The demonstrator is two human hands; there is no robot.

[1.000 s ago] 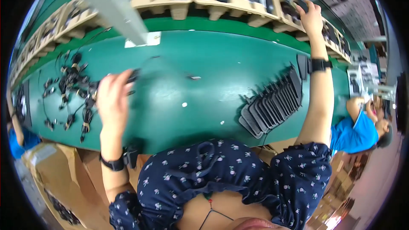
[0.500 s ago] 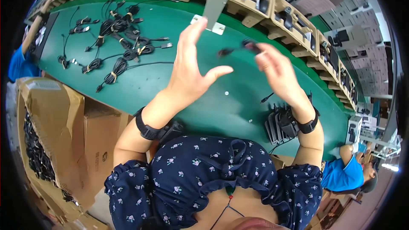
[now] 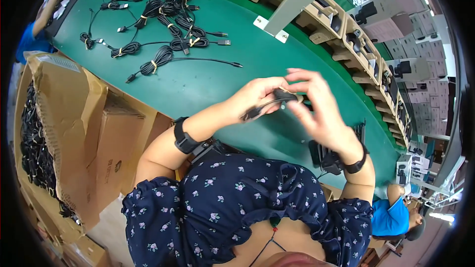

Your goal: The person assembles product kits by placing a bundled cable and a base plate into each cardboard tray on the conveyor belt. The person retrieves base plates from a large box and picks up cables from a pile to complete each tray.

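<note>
My left hand point(image 3: 255, 96) is closed on a small coiled black cable point(image 3: 284, 95) over the green table. One dark plug end point(image 3: 252, 113) hangs out below its fingers. My right hand point(image 3: 319, 106) is beside the coil's right end, thumb and fingers apart and blurred by motion; whether it touches the coil is hard to tell. On the table to the left lie several black cables point(image 3: 163, 59), coiled and tied with tan bands, some with silver plugs. A cluster of black parts point(image 3: 326, 158) stands below my right wrist.
A metal post point(image 3: 297, 5) is fixed to the green table point(image 3: 208, 89). Tan moulded trays point(image 3: 363, 59) with black parts line the far edge. At left stands an open cardboard box point(image 3: 74, 118) full of black cables. Other people point(image 3: 391, 217) sit at both sides.
Both hands have come together near the middle. The black cable, held by my right hand before, is now in my left hand, which was open and empty. The view has shifted slightly.
</note>
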